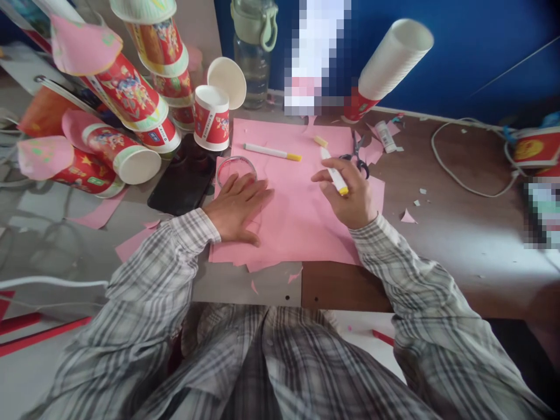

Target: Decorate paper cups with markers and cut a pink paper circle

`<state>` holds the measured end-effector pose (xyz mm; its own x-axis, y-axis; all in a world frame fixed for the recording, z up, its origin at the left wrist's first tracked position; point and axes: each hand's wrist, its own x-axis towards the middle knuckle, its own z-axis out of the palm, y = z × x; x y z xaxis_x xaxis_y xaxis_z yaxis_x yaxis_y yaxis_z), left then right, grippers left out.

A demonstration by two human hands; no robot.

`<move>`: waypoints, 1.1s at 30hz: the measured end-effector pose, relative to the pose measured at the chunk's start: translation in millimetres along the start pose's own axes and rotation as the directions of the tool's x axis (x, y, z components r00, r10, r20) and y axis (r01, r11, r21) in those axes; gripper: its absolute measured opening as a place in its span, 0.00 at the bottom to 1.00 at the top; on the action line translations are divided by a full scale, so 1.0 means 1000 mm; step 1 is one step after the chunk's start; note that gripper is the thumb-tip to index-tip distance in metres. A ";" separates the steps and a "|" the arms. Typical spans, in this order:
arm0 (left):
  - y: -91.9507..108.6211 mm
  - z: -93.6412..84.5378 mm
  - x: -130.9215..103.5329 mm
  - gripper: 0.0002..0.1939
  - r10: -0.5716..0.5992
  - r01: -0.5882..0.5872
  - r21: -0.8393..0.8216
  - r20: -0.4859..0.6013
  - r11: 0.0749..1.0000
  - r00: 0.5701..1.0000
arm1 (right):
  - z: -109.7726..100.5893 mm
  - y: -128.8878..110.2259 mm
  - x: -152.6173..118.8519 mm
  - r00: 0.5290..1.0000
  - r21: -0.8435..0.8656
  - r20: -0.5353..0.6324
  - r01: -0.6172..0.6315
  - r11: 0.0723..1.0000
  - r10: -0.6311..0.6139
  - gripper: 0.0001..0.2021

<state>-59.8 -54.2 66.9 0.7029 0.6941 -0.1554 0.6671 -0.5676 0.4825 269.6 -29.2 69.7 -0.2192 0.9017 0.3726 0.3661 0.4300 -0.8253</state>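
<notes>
My left hand [238,207] lies flat, fingers spread, on a stack of pink paper [297,216]. Its fingertips are beside or over the lower edge of a clear round ring-like object [236,170]. Between the fingers of my right hand [350,195] is a white marker [336,179] with a yellow end, held above the paper's right side. A small yellow cap [321,141] is just beyond the marker's far end. Another white marker [269,151], its yellow end to the right, rests across the paper. Dark-handled scissors [357,153] lie right of my right hand.
Decorated red paper cups [131,87] with pink cone tops crowd the left, near a black phone [181,181]. A water bottle [251,52] and a tall stack of white cups [394,61] stand at the back. A glue stick [385,137], cable [464,189] and paper scraps lie right.
</notes>
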 end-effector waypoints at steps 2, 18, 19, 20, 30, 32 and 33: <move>-0.002 0.000 0.001 0.66 0.004 -0.005 -0.017 -0.038 1.000 0.999 | -0.010 0.008 -0.001 0.998 -0.133 0.035 0.047 0.990 -0.043 0.26; -0.016 0.006 0.012 0.27 0.060 0.000 0.132 -0.450 0.991 0.891 | -0.014 0.026 -0.051 0.937 -0.487 0.329 0.277 0.828 -0.119 0.36; -0.016 0.006 0.012 0.26 0.065 -0.002 0.137 -0.456 0.991 0.888 | -0.016 0.027 -0.053 0.935 -0.484 0.330 0.286 0.827 -0.130 0.35; -0.016 0.006 0.012 0.25 0.069 -0.004 0.140 -0.462 0.990 0.884 | -0.018 0.027 -0.055 0.934 -0.480 0.328 0.292 0.827 -0.140 0.35; -0.018 0.012 0.016 0.23 0.127 -0.046 0.162 -0.542 0.986 0.831 | -0.024 0.017 -0.062 0.930 -0.441 0.252 0.357 0.824 -0.268 0.22; -0.016 0.009 0.016 0.26 0.139 -0.079 0.129 -0.568 0.988 0.811 | -0.027 0.014 -0.061 0.924 -0.427 0.240 0.376 0.822 -0.298 0.21; -0.013 0.007 0.016 0.28 0.137 -0.097 0.098 -0.581 0.990 0.802 | -0.030 0.012 -0.060 0.918 -0.414 0.242 0.390 0.823 -0.314 0.21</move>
<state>-55.9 -38.7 52.2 0.5118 0.7367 0.4420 0.6164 -0.6733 0.4083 314.2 -76.3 49.9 -0.5347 0.6825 0.4983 0.5899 0.7237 -0.3583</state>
